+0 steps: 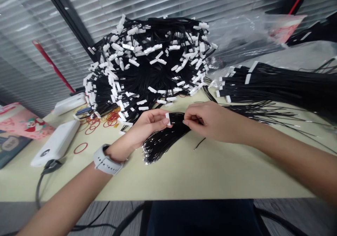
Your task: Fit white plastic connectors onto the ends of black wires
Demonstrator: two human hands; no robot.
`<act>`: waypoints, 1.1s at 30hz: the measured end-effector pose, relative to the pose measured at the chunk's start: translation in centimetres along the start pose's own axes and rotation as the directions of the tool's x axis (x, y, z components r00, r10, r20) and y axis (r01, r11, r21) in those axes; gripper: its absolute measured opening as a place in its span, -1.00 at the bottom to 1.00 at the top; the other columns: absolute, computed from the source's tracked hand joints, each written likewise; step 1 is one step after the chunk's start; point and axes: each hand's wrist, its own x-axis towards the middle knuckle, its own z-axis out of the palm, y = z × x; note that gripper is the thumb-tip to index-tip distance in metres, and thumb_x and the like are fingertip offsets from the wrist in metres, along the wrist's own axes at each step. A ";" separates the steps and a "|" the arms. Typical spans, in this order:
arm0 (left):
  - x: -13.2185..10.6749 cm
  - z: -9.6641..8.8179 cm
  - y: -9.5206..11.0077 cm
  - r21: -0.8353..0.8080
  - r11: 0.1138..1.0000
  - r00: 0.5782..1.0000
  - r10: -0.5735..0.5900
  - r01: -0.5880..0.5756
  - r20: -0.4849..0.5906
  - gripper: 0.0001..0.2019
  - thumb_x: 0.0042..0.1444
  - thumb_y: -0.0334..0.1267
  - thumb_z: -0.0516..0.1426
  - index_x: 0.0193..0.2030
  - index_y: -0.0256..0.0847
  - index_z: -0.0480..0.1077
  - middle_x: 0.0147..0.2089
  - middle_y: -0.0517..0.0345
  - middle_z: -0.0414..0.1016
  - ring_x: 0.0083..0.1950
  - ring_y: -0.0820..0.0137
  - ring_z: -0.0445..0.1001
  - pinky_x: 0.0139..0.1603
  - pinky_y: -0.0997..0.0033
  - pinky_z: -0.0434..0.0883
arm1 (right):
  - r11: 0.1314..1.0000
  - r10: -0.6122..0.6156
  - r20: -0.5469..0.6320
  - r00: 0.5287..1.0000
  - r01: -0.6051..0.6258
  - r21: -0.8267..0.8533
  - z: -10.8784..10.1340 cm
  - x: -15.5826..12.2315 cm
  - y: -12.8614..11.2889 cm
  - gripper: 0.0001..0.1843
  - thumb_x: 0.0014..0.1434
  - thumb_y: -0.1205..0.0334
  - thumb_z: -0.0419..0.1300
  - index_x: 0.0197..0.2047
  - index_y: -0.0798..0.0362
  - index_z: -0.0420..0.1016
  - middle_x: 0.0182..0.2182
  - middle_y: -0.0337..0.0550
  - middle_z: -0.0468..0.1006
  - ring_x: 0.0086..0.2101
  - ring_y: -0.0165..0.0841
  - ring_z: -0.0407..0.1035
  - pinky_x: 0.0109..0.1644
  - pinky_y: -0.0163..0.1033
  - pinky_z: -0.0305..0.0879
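Note:
Between thumb and fingers, my left hand point(154, 123) pinches a small white connector point(168, 119). My right hand point(207, 120) is closed just to its right, its fingertips together on a thin black wire point(202, 142), whose silvery end sticks out below. Under and between both hands lies a bundle of black wires point(163, 141) with shiny metal tips fanned toward the lower left. How far the wire in my right fingers runs is hidden by the hand. Behind my hands rises a large heap of black cables with white connectors point(152, 64).
On the right lie more black cable bundles point(276, 81), loose wires point(258, 109) and clear plastic bags point(237, 36). Red rubber bands point(92, 125), a white power bank point(56, 143) with a plugged-in cable, and a pink patterned bag point(25, 120) are on the left of the yellowish table point(210, 180).

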 end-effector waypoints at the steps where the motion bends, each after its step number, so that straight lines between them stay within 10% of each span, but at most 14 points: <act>1: 0.0 0.0 0.0 -0.005 1.000 1.000 -0.003 0.003 -0.005 -0.85 -0.05 -0.39 0.24 -0.29 -0.27 0.42 -0.43 0.22 0.51 -0.34 0.52 0.49 -0.28 0.57 0.36 | 1.000 0.003 -0.008 1.000 -0.003 -0.001 0.1 0.0 0.0 -0.79 0.14 0.28 0.01 -0.51 0.07 0.31 -0.59 -0.28 0.34 -0.54 -0.49 0.17 -0.47 -0.32 0.03; 28: 0.3 0.1 0.0 0.053 0.997 0.999 0.047 -0.047 0.002 -0.85 -0.04 -0.34 0.25 -0.29 -0.27 0.42 -0.42 0.18 0.51 -0.37 0.51 0.47 -0.32 0.56 0.35 | 0.994 -0.065 -0.098 0.993 0.073 0.083 2.2 0.8 0.0 -0.86 0.12 0.39 -0.01 -0.45 0.10 0.28 -0.51 -0.25 0.33 -0.51 -0.49 0.15 -0.41 -0.34 0.05; 33: 0.6 -0.1 -0.1 0.115 0.992 0.998 0.053 -0.050 -0.025 -0.86 -0.03 -0.37 0.23 -0.28 -0.26 0.42 -0.40 0.17 0.51 -0.35 0.50 0.47 -0.28 0.53 0.34 | 0.998 -0.058 -0.110 0.992 0.057 -0.008 -0.8 1.2 -0.1 -0.88 0.15 0.27 0.06 -0.38 0.09 0.37 -0.37 -0.17 0.38 -0.40 -0.43 0.24 -0.31 -0.30 0.12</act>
